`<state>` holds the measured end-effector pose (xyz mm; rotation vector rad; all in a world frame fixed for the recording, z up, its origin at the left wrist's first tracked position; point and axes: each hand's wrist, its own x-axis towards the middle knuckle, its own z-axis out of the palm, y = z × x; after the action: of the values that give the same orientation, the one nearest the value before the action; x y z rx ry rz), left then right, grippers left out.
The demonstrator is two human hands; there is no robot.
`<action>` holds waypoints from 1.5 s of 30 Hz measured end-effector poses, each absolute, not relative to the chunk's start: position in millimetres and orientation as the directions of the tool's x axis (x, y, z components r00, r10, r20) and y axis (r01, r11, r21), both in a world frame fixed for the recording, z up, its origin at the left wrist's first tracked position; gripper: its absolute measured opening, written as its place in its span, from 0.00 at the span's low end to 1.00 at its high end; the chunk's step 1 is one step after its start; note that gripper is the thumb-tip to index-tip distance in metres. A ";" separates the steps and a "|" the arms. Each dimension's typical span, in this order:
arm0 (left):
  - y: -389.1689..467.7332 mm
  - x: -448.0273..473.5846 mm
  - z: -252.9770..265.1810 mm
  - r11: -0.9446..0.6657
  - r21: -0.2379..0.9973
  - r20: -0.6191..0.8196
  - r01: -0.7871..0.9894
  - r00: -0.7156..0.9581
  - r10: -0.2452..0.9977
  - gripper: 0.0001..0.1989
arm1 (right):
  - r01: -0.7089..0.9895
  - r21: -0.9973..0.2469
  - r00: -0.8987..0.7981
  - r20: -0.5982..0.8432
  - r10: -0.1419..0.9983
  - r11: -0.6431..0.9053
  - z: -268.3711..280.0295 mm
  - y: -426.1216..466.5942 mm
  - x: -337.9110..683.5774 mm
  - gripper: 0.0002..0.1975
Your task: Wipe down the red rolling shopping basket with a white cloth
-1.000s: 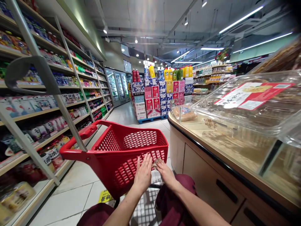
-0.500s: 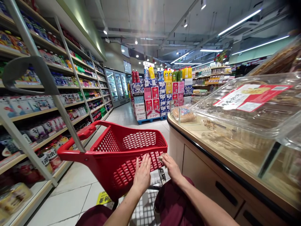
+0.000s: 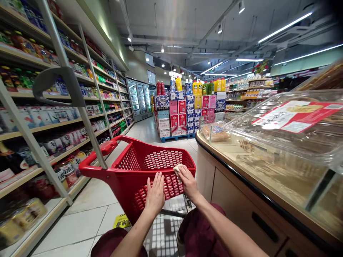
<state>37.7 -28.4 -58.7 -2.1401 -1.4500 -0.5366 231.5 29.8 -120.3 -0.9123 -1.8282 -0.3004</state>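
A red plastic shopping cart (image 3: 118,187) with a perforated basket stands in front of me, its visible interior bare. My left hand (image 3: 155,194) lies against the near side of the basket, fingers stretched out and holding nothing. In my right hand (image 3: 189,182), a small off-white cloth (image 3: 177,168) is pressed under the fingertips onto the top rim near the right corner. Part of the cloth is hidden by the fingers.
Drink shelves (image 3: 50,125) line the left side, crossed by a metal pole with a grey handle (image 3: 57,85). A wooden counter (image 3: 227,185) with clear plastic food boxes (image 3: 289,117) stands close on the right. Stacked drink cartons (image 3: 178,119) stand ahead.
My right hand has moved up with the cloth from the basket's side to its top rim. My left hand has slid left along the side. The view has turned slightly left.
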 end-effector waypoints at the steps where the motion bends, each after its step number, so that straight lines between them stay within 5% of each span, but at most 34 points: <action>1: -29.5 35.9 -58.2 -0.307 -0.181 0.580 0.934 0.353 0.734 0.29 | 0.706 -0.179 -0.200 0.878 0.436 0.685 -120.1 30.6 224.6 0.21; 6: -36.6 21.0 -62.0 -0.293 -0.190 0.592 0.937 0.348 0.727 0.28 | 0.683 -0.053 -0.353 0.849 0.393 0.729 -151.4 17.5 208.5 0.20; 12: -40.0 3.6 -56.8 -0.216 -0.195 0.610 0.957 0.291 0.737 0.27 | 0.671 -0.053 -0.344 0.862 0.373 0.740 -98.8 25.6 184.0 0.20; 18: -49.4 -21.2 -58.3 -0.153 -0.209 0.640 0.966 0.253 0.725 0.28 | 0.596 0.038 -0.472 0.824 0.312 0.802 -127.2 15.9 167.1 0.19; 27: -55.1 -43.5 -61.9 -0.087 -0.214 0.703 0.973 0.215 0.678 0.29 | 0.561 0.050 -0.460 0.848 0.262 0.826 -83.0 14.2 123.6 0.20; 45: -83.4 -129.4 -53.4 0.160 -0.029 0.810 0.987 -0.071 0.582 0.31 | 0.410 0.106 -0.550 0.821 0.153 0.906 -44.0 1.5 22.5 0.18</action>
<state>-129.4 -83.4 -53.4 -1.5046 -1.7415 -0.7366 22.5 1.5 -44.0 -0.4010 -2.1512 -0.3566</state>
